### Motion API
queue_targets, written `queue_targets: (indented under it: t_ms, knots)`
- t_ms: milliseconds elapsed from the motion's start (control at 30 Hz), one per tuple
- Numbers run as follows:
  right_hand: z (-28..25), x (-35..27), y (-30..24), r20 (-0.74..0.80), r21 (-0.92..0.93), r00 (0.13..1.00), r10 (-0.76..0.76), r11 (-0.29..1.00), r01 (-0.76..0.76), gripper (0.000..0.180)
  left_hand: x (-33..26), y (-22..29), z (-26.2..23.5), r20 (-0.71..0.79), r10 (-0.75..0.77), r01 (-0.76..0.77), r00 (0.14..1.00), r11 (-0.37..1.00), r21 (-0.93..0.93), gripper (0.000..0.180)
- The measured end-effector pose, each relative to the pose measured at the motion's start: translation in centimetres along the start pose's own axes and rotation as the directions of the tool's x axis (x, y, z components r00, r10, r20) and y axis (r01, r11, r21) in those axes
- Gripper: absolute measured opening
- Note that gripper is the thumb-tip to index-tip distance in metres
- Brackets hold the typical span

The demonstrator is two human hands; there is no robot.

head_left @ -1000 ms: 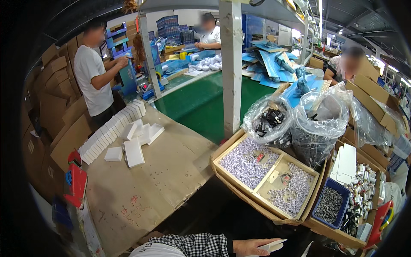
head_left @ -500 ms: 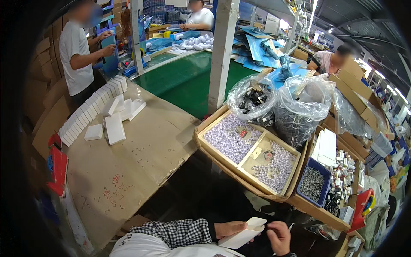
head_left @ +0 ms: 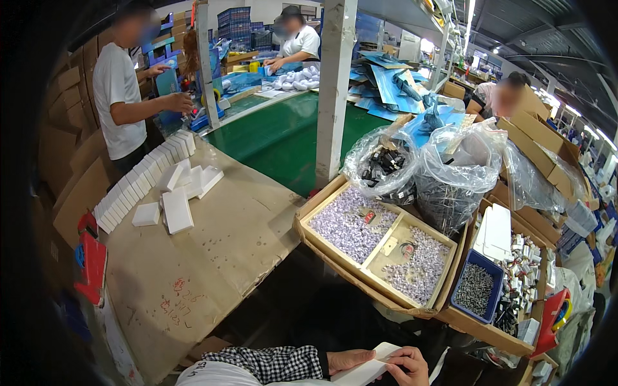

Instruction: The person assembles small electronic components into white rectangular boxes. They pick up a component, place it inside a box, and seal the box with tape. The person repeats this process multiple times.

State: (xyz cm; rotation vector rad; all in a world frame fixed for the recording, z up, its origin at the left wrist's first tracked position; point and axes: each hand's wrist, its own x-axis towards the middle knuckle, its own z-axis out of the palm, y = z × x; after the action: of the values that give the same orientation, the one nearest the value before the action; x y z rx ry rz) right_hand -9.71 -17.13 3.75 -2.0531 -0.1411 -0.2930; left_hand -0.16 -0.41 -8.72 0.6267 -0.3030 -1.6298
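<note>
Single view, from left one of two fisheye cameras on person's head; faces forward and down, upright, unmirrored; left hand (head_left: 348, 360) and right hand (head_left: 410, 367) close, at lower edge; table (head_left: 232, 270) to left, wooden tray (head_left: 377, 253) to right, both farther out; green belt (head_left: 273, 141) beyond; ceiling (head_left: 541, 22) far off at upper right; wide lens bows straight edges.

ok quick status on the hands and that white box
Left hand holding white box. Right hand touching it too. Wooden tray ahead, apart from both.
</note>
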Motion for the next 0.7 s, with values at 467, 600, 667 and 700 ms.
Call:
queue_targets:
  t_ms: [467, 600, 667, 700]
  knots:
    - [-10.5, -2.3, -0.5, -0.407, 0.012, 0.868, 0.283, 0.952, -0.305, 0.015, -2.0, 3.0, 2.4, -0.025, 0.063, -0.065, 0.998, 0.99, -0.125, 0.108]
    - [-16.8, -3.6, -2.0, -0.676, -0.171, 0.717, 0.169, 0.911, -0.376, 0.014, -1.7, 3.8, 3.8, -0.128, 0.12, -0.133, 0.984, 0.987, -0.094, 0.108]
    - [-19.3, -3.9, -2.6, -0.691, -0.364, 0.719, 0.079, 0.821, -0.44, 0.014, -1.2, 4.3, 4.1, -0.11, 0.099, -0.109, 0.989, 0.99, -0.088, 0.108]
    - [-20.6, -4.0, -2.7, -0.689, -0.413, 0.72, 0.084, 0.771, -0.485, 0.014, -1.0, 4.5, 4.2, -0.109, 0.094, -0.103, 0.99, 0.992, -0.079, 0.108]
